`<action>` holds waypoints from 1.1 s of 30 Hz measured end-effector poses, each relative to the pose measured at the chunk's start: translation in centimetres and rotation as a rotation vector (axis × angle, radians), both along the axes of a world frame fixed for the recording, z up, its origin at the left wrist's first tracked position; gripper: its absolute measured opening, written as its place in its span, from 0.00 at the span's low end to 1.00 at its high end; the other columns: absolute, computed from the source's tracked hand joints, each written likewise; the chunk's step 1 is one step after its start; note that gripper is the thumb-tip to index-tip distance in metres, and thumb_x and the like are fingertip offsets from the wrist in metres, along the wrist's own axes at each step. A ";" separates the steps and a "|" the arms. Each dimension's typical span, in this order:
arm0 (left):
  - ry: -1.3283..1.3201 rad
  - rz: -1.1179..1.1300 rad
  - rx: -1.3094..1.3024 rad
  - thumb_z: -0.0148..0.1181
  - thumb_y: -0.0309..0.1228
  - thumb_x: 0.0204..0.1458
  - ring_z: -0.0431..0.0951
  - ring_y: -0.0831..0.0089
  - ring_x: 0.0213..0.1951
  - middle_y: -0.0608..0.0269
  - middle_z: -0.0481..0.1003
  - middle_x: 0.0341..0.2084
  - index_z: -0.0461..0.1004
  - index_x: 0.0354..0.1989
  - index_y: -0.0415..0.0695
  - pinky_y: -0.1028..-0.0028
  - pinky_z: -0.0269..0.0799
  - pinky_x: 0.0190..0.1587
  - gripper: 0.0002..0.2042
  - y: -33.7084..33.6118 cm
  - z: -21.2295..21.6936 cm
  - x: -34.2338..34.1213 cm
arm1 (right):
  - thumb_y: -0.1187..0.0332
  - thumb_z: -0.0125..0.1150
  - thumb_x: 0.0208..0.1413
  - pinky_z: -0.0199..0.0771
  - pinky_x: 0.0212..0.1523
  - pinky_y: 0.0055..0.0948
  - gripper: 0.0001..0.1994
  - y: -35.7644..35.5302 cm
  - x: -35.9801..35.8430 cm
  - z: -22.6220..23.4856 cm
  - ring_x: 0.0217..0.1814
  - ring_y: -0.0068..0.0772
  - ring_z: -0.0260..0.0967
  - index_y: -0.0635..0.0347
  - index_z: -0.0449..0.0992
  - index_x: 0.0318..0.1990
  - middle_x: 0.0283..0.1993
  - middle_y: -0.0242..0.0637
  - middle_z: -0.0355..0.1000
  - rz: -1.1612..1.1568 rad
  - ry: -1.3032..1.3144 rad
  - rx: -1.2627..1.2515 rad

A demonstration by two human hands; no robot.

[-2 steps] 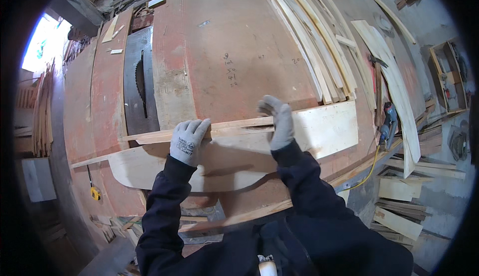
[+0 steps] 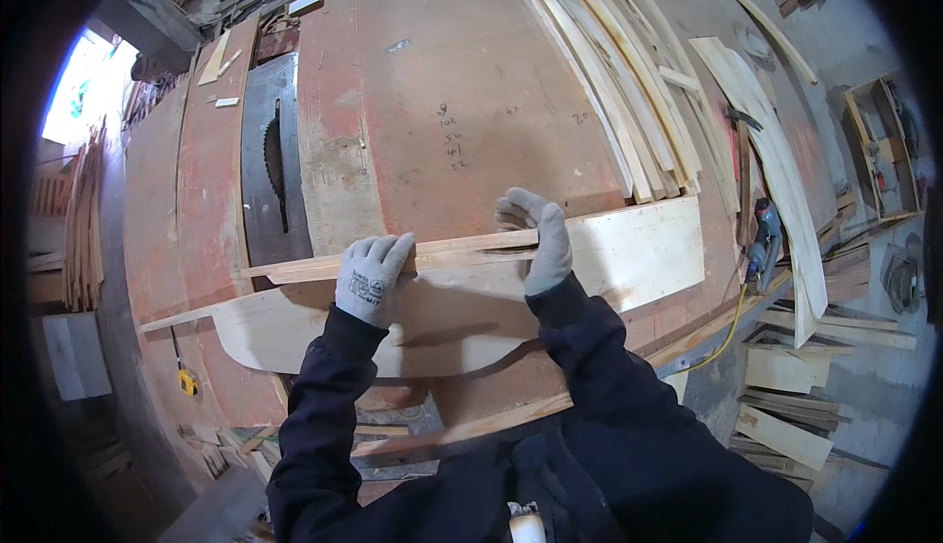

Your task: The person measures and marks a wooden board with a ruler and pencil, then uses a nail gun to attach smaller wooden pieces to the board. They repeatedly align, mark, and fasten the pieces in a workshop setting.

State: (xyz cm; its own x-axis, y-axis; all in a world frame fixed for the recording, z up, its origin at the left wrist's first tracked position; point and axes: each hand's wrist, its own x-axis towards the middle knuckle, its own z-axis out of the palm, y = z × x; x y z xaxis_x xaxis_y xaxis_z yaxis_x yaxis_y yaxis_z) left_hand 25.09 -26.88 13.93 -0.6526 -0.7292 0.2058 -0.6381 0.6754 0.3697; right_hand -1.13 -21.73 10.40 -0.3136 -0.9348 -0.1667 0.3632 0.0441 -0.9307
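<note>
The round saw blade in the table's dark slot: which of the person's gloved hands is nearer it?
Left. The left hand lies just right of the round saw blade; the right hand is farther right, on the pale plywood board.

place: I am looking down into a woodworking shop.
bench: a wide reddish table [image 2: 471, 81] is filling most of my view, with a saw blade [image 2: 275, 165] standing up through a slot in it.
stock: thin wooden strips [image 2: 619, 81] are lying piled along the far right of the table.
floor: board offcuts [image 2: 786, 386] are lying stacked at the right, more scraps [image 2: 226, 445] at the lower left.
tools: a power tool [image 2: 764, 239] is sitting at the table's edge.
</note>
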 end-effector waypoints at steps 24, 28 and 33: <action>-0.129 -0.038 0.072 0.63 0.26 0.46 0.73 0.52 0.50 0.54 0.74 0.46 0.69 0.58 0.43 0.56 0.67 0.54 0.26 -0.5 -1.2 -1.1 | 0.48 0.37 0.70 0.71 0.59 0.36 0.29 -1.0 -1.1 -1.7 0.52 0.36 0.74 0.66 0.74 0.54 0.50 0.44 0.77 0.049 0.203 0.073; -0.120 -0.037 0.080 0.62 0.26 0.46 0.73 0.53 0.50 0.53 0.73 0.46 0.67 0.59 0.43 0.56 0.67 0.54 0.27 -0.8 -1.5 -1.3 | 0.47 0.37 0.71 0.72 0.58 0.35 0.29 -1.4 -1.4 -2.3 0.51 0.35 0.74 0.67 0.75 0.53 0.49 0.43 0.77 0.052 0.211 0.050; -0.206 -0.032 0.073 0.62 0.27 0.46 0.73 0.53 0.50 0.54 0.73 0.47 0.66 0.60 0.43 0.56 0.67 0.55 0.28 -1.5 -2.0 -1.4 | 0.47 0.37 0.71 0.72 0.57 0.34 0.29 -2.6 -2.0 -2.8 0.50 0.33 0.74 0.66 0.75 0.53 0.48 0.43 0.77 0.074 0.417 0.012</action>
State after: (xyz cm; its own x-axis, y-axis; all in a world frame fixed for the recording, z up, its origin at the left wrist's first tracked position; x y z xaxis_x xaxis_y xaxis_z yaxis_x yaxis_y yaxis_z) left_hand 23.66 -28.37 11.97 -0.6986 -0.7154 0.0127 -0.6838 0.6728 0.2824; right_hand -3.08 -24.30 7.55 -0.2885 -0.9561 -0.0505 -0.0489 0.0674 -0.9965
